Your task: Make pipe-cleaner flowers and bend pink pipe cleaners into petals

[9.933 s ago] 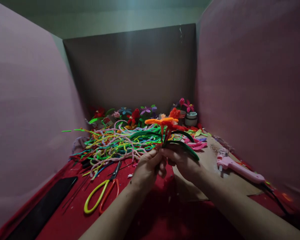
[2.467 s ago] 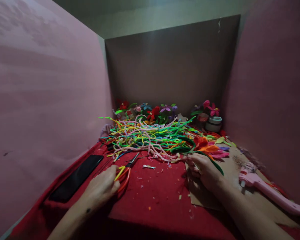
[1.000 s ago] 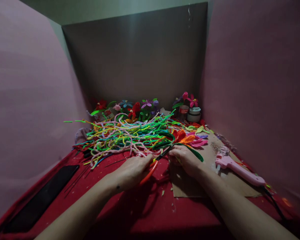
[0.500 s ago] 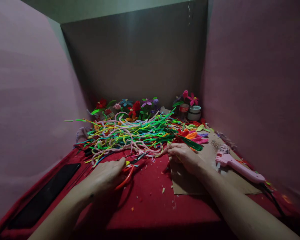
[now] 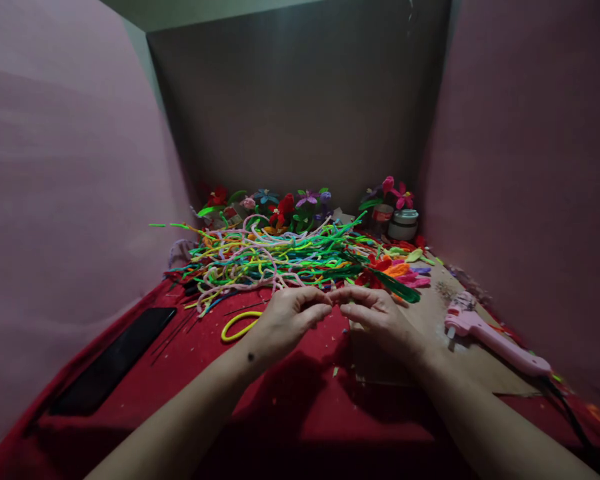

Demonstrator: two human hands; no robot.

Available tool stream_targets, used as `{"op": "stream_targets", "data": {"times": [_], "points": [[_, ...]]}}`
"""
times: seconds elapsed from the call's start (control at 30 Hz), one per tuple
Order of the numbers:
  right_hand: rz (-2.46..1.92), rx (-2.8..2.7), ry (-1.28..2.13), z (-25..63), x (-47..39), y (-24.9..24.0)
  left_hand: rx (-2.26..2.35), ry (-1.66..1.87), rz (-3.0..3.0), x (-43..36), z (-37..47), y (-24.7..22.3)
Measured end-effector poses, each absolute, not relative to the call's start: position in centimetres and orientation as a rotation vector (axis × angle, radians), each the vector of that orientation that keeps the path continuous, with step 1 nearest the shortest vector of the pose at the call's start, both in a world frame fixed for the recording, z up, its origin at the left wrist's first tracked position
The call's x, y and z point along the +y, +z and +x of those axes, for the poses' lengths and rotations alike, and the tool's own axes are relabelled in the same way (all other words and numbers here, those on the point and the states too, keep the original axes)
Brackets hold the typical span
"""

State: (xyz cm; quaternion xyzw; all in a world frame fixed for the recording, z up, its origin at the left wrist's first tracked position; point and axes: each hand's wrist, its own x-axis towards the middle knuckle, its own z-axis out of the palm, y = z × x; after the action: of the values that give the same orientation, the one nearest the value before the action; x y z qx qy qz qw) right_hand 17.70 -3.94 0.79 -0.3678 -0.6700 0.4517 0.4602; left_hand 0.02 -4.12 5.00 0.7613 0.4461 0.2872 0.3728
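My left hand (image 5: 293, 320) and my right hand (image 5: 375, 317) meet fingertip to fingertip over the red cloth (image 5: 300, 413), in front of a heap of coloured pipe cleaners (image 5: 275, 257). Both hands have their fingers pressed together in a pinch; whatever lies between them is too small to make out. A yellow loop (image 5: 237, 327) with a pair of scissors' look lies beside my left wrist, partly hidden by the hand. Dark green strands (image 5: 400, 288) lie just beyond my right hand.
A black phone (image 5: 115, 360) lies at left near thin dark wires (image 5: 175, 333). On the right, a pink glue gun (image 5: 500, 343) rests on cardboard (image 5: 480, 380). Fuzzy flowers (image 5: 283, 210) and a lidded jar (image 5: 403, 225) stand at the back.
My left hand has let go of the orange-handled scissors and moved right to meet my right hand. The view has shifted slightly, and the yellow loop now shows.
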Motion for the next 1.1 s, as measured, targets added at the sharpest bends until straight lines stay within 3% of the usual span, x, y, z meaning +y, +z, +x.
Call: {"op": "stream_targets", "data": {"times": [0.6,0.73,0.97,1.1], "points": [[-0.868,-1.629,1.023,17.2,-3.6,0.2,0.980,1.045,1.534,-3.1,3.7,3.1],[-0.876,-1.694,0.834,17.1,-3.4,-0.3,1.005,1.092,1.509,-3.2,3.7,3.1],[-0.877,-1.789,0.362,16.8,-4.7,-0.2,0.957,0.756,1.194,-2.7,3.0,3.4],[-0.873,-1.802,0.301,16.5,-5.8,0.1,0.966,0.631,1.333,-2.0,2.5,2.6]]}}
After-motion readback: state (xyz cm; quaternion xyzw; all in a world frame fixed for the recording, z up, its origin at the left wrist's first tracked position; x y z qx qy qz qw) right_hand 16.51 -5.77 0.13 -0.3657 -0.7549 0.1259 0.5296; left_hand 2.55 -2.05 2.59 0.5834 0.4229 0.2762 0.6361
